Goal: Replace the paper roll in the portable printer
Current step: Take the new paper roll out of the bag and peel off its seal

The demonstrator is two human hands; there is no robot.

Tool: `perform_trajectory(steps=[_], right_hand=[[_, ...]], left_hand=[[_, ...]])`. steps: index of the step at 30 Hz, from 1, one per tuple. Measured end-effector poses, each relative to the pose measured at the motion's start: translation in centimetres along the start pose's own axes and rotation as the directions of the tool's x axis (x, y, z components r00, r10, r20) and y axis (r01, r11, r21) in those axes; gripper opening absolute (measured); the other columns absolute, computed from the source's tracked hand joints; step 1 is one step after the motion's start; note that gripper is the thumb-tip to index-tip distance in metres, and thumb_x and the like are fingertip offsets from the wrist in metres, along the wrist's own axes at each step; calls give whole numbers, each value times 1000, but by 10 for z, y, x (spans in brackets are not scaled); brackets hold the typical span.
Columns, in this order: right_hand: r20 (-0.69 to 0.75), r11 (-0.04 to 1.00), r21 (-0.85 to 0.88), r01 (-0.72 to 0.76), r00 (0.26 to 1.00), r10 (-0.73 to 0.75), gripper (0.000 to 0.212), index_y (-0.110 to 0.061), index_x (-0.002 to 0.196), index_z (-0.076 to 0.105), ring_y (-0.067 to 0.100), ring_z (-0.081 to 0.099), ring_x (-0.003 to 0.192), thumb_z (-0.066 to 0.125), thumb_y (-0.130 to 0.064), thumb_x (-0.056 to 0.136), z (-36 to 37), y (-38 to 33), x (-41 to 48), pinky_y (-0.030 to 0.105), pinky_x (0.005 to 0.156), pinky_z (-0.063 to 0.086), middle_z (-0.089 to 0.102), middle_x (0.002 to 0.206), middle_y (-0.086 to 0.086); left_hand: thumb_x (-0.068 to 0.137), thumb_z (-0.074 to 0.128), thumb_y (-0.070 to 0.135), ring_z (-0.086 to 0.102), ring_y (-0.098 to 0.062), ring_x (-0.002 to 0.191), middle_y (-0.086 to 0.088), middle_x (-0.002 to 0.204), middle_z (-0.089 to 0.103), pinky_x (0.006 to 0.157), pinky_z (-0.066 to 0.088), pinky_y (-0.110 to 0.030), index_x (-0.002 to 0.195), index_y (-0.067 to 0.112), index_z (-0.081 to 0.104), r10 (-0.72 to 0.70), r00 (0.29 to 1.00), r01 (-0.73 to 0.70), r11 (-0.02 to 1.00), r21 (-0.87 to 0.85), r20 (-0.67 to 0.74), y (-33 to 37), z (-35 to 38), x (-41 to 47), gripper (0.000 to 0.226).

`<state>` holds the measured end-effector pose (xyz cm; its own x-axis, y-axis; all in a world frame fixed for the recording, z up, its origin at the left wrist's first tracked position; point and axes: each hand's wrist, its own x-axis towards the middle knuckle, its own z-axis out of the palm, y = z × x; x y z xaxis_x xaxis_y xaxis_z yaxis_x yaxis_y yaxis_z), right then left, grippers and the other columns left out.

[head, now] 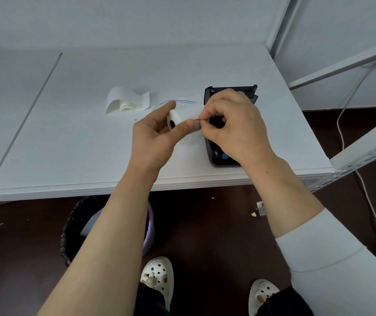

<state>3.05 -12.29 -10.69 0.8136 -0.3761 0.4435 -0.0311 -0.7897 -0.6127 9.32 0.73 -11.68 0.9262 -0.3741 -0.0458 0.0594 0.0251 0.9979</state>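
My left hand point(157, 135) holds a white paper roll point(175, 117) with a dark core hole, above the white table point(68, 137). My right hand point(232, 126) pinches a small red tab point(196, 119) at the roll's right end between thumb and forefinger. The black portable printer point(218, 153) lies on the table under my right hand, its lid point(232, 91) standing open at the far end; a blue button shows near its front. Most of the printer's body is hidden by my right hand.
A loose curl of used white paper point(127, 100) lies behind the hands. A clear plastic bag point(182, 102) with blue lines sits beside the printer. A white metal rack frame point(341, 65) stands at the right, a cable point(341, 124) hanging beside it. A waste bin point(77, 226) is under the table.
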Motion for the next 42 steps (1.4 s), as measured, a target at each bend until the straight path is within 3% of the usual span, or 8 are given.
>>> perform_trajectory(steps=[3,8,11,17,25,33,42], right_hand=[[26,1000,-3,9,1000,-9,7,-9,76,66,18,58,81,65,-15,73,0,-2,0,40,68,52,62,96,5],[66,999,33,-29,997,27,5,-8,78,64,9,53,64,65,-12,74,1,-1,1,23,63,46,57,94,1],[70,998,36,-42,997,39,6,-8,78,64,10,53,65,64,-10,73,2,1,1,28,66,50,57,91,2],[91,998,40,-42,995,38,7,-8,79,64,14,55,70,64,-11,72,1,1,1,37,69,52,59,88,7],[107,997,70,-29,994,21,8,-8,79,63,11,54,68,65,-11,72,-1,-2,1,35,68,52,55,84,-1],[124,996,80,-46,992,36,15,-9,82,63,9,54,68,68,-21,74,-3,-6,0,32,70,51,54,84,-4],[146,993,105,-59,988,43,18,-9,83,62,13,57,71,67,-24,76,-4,-8,-1,34,72,53,55,84,-3]], left_hand=[[64,76,25,44,-21,77,6,63,38,95,51,-50,122,10,59,-18,1000,18,1000,-16,11,-1,-1,1,62],[79,71,10,60,-22,84,-13,85,57,87,57,-38,122,5,58,-80,996,82,994,-71,28,2,1,0,45],[80,70,14,65,-21,88,-17,98,65,82,58,-32,120,7,59,-120,993,121,988,-94,18,2,1,1,42],[81,70,21,69,-20,90,-10,95,67,81,59,-32,125,12,57,-149,989,149,986,-79,9,2,1,1,46],[82,69,24,68,-18,81,-2,86,65,77,60,-33,117,9,62,-176,984,172,981,-93,-28,2,1,3,39],[82,69,27,69,-21,81,-7,89,66,76,60,-32,125,14,56,-174,983,168,982,-90,-59,4,3,2,47],[83,67,30,70,-21,85,2,91,61,71,60,-29,132,15,48,-174,979,165,982,-91,-108,4,4,1,54]])
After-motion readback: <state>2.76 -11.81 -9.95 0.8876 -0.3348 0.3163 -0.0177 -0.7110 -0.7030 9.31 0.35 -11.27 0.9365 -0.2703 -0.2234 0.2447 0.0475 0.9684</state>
